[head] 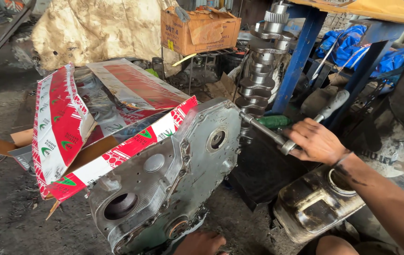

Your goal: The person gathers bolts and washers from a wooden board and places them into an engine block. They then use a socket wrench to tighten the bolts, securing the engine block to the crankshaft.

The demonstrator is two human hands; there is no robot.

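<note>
A grey metal engine cover (164,179) with round holes and bolts along its rim stands tilted in front of me. My right hand (316,140) grips a ratchet wrench (324,113) whose long extension bar (263,128) reaches to the cover's upper right corner. My left hand (201,242) shows only partly at the bottom edge, resting against the lower edge of the cover; its fingers are hidden.
A torn red-and-white cardboard box (65,127) lies open on the left. A crankshaft (262,61) stands upright behind the cover beside blue steel legs (301,52). A dirty plastic jerrycan (317,200) lies at lower right. A brown carton (201,29) sits at the back.
</note>
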